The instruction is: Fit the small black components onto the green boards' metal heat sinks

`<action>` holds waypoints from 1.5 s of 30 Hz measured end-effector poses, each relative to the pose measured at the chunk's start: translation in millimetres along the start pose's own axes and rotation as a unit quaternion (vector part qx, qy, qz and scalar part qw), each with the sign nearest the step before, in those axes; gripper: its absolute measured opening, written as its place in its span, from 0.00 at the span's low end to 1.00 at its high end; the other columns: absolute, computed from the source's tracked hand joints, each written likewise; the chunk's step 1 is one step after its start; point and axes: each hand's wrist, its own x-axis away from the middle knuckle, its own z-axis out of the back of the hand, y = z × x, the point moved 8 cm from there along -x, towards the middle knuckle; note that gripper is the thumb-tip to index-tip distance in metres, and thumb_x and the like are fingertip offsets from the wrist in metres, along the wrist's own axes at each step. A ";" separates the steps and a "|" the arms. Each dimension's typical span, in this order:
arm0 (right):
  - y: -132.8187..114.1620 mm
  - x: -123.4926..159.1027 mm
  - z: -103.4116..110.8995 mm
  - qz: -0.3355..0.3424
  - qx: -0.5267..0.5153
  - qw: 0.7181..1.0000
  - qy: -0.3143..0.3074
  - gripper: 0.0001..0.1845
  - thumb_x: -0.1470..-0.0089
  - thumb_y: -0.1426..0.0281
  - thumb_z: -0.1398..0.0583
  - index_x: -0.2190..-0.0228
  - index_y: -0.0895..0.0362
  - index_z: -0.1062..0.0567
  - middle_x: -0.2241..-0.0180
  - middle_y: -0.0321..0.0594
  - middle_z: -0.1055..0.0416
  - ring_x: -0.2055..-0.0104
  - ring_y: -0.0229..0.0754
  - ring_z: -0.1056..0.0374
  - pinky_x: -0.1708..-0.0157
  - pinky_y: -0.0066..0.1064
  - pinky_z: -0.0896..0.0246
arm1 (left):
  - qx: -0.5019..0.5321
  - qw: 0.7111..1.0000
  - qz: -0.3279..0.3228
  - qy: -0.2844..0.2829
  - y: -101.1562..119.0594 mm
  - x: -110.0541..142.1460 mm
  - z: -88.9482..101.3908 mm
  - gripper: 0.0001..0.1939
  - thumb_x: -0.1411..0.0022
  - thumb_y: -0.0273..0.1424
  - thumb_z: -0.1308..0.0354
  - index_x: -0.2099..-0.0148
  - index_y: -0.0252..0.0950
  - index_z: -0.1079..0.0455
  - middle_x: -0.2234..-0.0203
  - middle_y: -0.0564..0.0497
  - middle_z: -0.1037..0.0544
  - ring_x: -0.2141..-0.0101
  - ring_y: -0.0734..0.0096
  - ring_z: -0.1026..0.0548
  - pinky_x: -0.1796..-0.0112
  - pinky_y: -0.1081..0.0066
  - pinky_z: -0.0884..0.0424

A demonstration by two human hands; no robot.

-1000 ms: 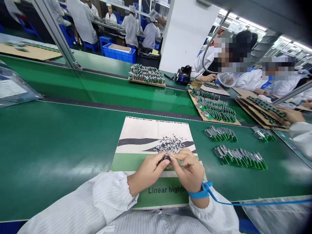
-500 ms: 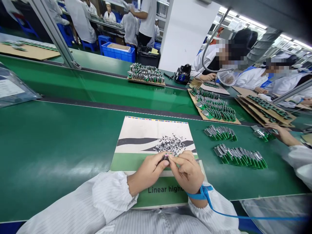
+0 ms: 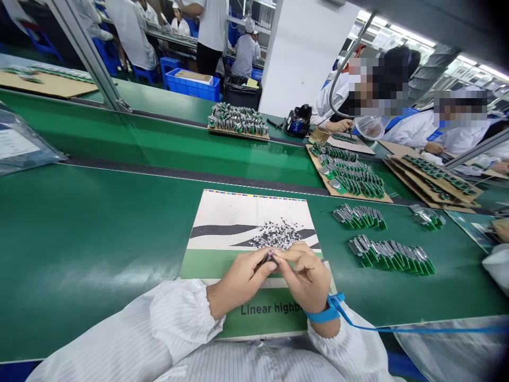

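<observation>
Well, the left hand's grip is closed, thumb and fingertips pinching a small dark component just above the printed card, while the right hand's grip curls in from the other side, its fingertips touching or just beside the part; how firmly that side bears on it, I cannot tell. The component sits between the hands, a little nearer the left thumb, and so much of it is covered that its long axis cannot be read. Just above the hands, a loose heap of small dark parts lies on the card, near the frame's centre. A blue wrist strap circles the right wrist. Farther right on the green tabletop, rows of green circuit modules lie in neat lines, and a cardboard tray holds more.
</observation>
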 end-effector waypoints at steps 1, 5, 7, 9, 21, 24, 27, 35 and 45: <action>1.0 0.1 0.1 -0.004 -0.004 1.000 -0.003 0.16 0.46 0.81 0.40 0.72 0.51 0.41 0.71 0.37 0.23 0.70 0.41 0.31 0.69 0.39 0.33 | -0.001 1.000 0.001 0.000 0.5 0.0 0.1 0.15 0.32 0.38 0.56 0.61 0.36 0.32 0.73 0.51 0.26 0.72 0.68 0.30 0.70 0.72 0.37; 13.8 3.5 0.0 -0.073 -0.078 0.994 -0.012 0.12 0.44 0.73 0.39 0.63 0.52 0.39 0.65 0.42 0.25 0.58 0.46 0.29 0.62 0.44 0.29 | -0.001 1.000 0.002 -0.004 2.4 0.4 -0.3 0.14 0.32 0.37 0.56 0.58 0.36 0.32 0.68 0.49 0.23 0.68 0.66 0.27 0.67 0.71 0.35; 20.8 6.5 -1.8 -0.116 -0.121 0.986 -0.015 0.11 0.43 0.72 0.40 0.62 0.52 0.39 0.65 0.42 0.26 0.57 0.46 0.30 0.61 0.43 0.29 | -0.004 1.000 0.002 -0.006 2.0 0.7 -1.0 0.14 0.31 0.36 0.56 0.60 0.36 0.32 0.69 0.50 0.23 0.69 0.67 0.27 0.67 0.72 0.35; 23.3 8.2 -3.6 -0.135 -0.136 0.981 -0.018 0.11 0.43 0.73 0.41 0.63 0.52 0.39 0.66 0.41 0.27 0.58 0.44 0.30 0.61 0.40 0.29 | -0.012 1.000 0.004 -0.006 0.6 1.1 -1.5 0.14 0.32 0.36 0.56 0.62 0.36 0.32 0.71 0.50 0.24 0.71 0.68 0.28 0.69 0.72 0.36; 21.7 12.0 -6.9 -0.120 -0.118 0.986 -0.019 0.14 0.44 0.81 0.42 0.62 0.51 0.38 0.66 0.38 0.28 0.60 0.42 0.31 0.61 0.39 0.32 | -0.069 0.997 -0.024 -0.007 4.5 2.9 -2.0 0.14 0.31 0.36 0.57 0.57 0.35 0.33 0.67 0.47 0.22 0.67 0.65 0.25 0.66 0.70 0.32; 22.1 13.9 -7.3 -0.121 -0.112 0.986 -0.020 0.14 0.44 0.81 0.43 0.63 0.51 0.38 0.66 0.37 0.28 0.61 0.42 0.31 0.62 0.39 0.33 | -0.082 0.996 -0.032 -0.003 2.9 5.0 -3.2 0.15 0.31 0.36 0.58 0.56 0.35 0.33 0.66 0.46 0.22 0.65 0.63 0.24 0.65 0.69 0.30; 23.4 15.6 -7.6 -0.136 -0.108 0.985 -0.023 0.13 0.43 0.80 0.43 0.64 0.52 0.39 0.67 0.38 0.29 0.62 0.42 0.31 0.64 0.38 0.33 | -0.095 0.995 -0.041 0.000 0.6 6.5 -4.5 0.15 0.31 0.36 0.58 0.56 0.35 0.34 0.65 0.45 0.22 0.63 0.62 0.24 0.64 0.67 0.29; 26.2 16.3 -7.0 -0.156 -0.096 0.983 -0.024 0.10 0.42 0.76 0.42 0.66 0.51 0.39 0.67 0.37 0.29 0.62 0.42 0.29 0.65 0.38 0.31 | -0.123 0.991 -0.049 0.004 2.1 4.6 -4.6 0.11 0.31 0.32 0.57 0.55 0.35 0.35 0.64 0.45 0.22 0.64 0.63 0.23 0.64 0.67 0.28; 27.4 19.4 -5.6 -0.177 -0.083 0.980 -0.034 0.10 0.43 0.76 0.42 0.66 0.51 0.39 0.67 0.38 0.28 0.61 0.42 0.29 0.64 0.37 0.30 | -0.128 0.991 -0.047 0.001 -0.7 8.1 -6.1 0.13 0.31 0.32 0.60 0.58 0.35 0.35 0.66 0.45 0.23 0.63 0.60 0.23 0.63 0.64 0.28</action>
